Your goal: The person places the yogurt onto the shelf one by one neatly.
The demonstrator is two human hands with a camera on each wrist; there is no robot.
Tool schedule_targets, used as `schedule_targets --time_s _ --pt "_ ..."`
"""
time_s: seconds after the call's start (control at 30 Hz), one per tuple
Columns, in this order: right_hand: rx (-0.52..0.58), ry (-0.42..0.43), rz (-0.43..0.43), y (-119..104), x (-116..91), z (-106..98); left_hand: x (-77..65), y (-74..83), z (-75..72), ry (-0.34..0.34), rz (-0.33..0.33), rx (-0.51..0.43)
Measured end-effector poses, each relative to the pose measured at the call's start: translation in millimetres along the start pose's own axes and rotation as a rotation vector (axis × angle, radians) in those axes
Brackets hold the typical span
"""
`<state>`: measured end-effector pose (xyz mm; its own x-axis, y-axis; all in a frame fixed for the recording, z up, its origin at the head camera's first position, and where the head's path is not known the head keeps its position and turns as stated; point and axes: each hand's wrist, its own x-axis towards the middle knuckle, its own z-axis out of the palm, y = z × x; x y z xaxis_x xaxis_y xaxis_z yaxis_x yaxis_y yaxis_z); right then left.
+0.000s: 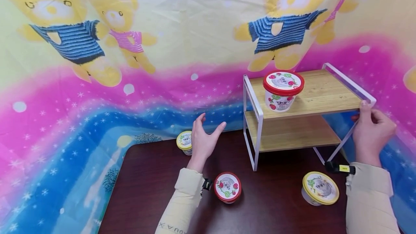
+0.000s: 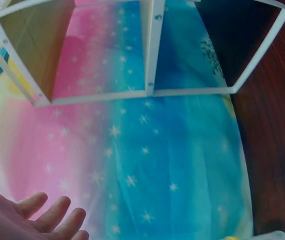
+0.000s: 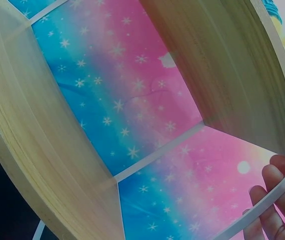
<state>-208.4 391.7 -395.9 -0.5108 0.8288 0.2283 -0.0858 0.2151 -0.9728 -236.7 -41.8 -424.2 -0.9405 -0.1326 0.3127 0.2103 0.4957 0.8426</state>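
A two-tier wooden shelf with a white metal frame stands at the back right of the table. My right hand grips the front right post of its frame near the top corner, and the right wrist view shows fingers curled behind the white bar. On the top board sits a tub with a red lid, near the left end. My left hand is raised left of the shelf, thumb and fingers spread, holding nothing. It partly covers a yellow-lidded tub at the table's back edge.
A second red-lidded tub stands on the dark table, by the left wrist. Another yellow-lidded tub is in front of the shelf, left of the right sleeve. Behind the table hangs a colourful cloth printed with bears.
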Motion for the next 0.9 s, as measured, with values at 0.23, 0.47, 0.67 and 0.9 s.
schedule_targets --time_s 0.23,0.47,0.67,0.9 --pt "-0.011 0.009 -0.018 1.1 0.8 1.5 1.1 -12.7 -7.8 0.016 -0.026 0.002" --pt "0.005 0.003 -0.017 1.7 2.1 2.5 1.3 -23.4 -15.6 0.042 -0.077 -0.001" --pt "0.012 0.006 -0.026 2.2 1.9 1.8 1.9 -37.9 -20.4 0.058 -0.117 0.004" --pt "0.006 0.015 -0.034 3.1 0.8 1.2 1.9 -52.0 -28.7 0.094 -0.163 0.048"
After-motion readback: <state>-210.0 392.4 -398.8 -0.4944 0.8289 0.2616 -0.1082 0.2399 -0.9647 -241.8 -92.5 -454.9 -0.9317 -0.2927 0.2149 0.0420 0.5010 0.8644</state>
